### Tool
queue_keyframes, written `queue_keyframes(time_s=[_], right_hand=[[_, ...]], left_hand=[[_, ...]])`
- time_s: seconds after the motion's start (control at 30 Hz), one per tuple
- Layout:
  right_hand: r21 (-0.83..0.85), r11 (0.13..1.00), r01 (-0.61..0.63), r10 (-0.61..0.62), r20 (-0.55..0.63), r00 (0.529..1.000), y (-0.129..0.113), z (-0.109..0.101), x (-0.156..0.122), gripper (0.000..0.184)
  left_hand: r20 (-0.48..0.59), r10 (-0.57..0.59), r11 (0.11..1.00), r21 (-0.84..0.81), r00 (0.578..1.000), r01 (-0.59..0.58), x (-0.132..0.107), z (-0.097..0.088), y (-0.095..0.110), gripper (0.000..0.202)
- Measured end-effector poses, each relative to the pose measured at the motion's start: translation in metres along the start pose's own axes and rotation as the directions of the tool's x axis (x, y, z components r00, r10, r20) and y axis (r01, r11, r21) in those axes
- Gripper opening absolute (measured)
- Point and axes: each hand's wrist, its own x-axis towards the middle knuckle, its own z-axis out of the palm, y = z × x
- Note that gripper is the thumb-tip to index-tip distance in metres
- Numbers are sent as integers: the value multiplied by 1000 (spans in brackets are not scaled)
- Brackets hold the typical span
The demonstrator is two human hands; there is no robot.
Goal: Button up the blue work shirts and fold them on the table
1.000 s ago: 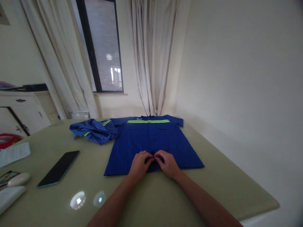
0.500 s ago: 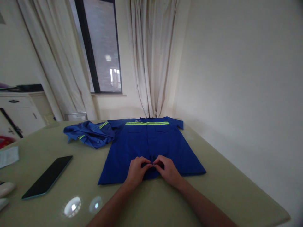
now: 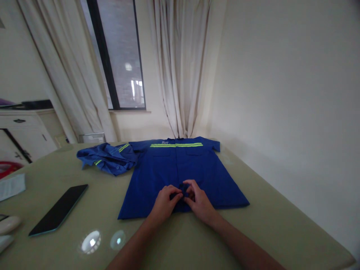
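A blue work shirt (image 3: 157, 168) with yellow-green stripes across the chest lies spread front side up, its collar at the far side. My left hand (image 3: 165, 200) pinches the front opening close to the bottom hem between thumb and fingers. Just beside it, my right hand (image 3: 199, 200) has its thumb and fingers curled around a bunched bit of the same cloth. Any button there is too small and covered to make out. A second, crumpled blue garment (image 3: 108, 159) with similar stripes lies against the shirt's left sleeve side.
The shirt rests on a greenish table (image 3: 253, 240). On the left are a dark tablet-like slab (image 3: 59, 210), a folded paper (image 3: 12, 186) and a pale computer mouse (image 3: 8, 224). A wall (image 3: 289, 112) runs along the right; a curtain (image 3: 180, 67) hangs behind.
My right thumb and fingers have spread a little apart and the cloth between my hands now bunches up. My left hand keeps its pinch. The view has shifted slightly.
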Motion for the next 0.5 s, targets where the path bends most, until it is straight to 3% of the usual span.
queue_keyframes(time_s=[0.23,0.37,0.5], right_hand=[[-166,986,-14,19,33,999,2,3,-3,61],[-123,992,-28,32,32,999,-1,2,0,55],[-54,997,-47,48,24,999,-3,0,0,48]], left_hand=[[149,-73,993,106,986,58,0,-2,-8,16],[213,-109,961,271,971,48,2,-4,0,14],[244,-107,944,329,964,21,2,-6,7,10]])
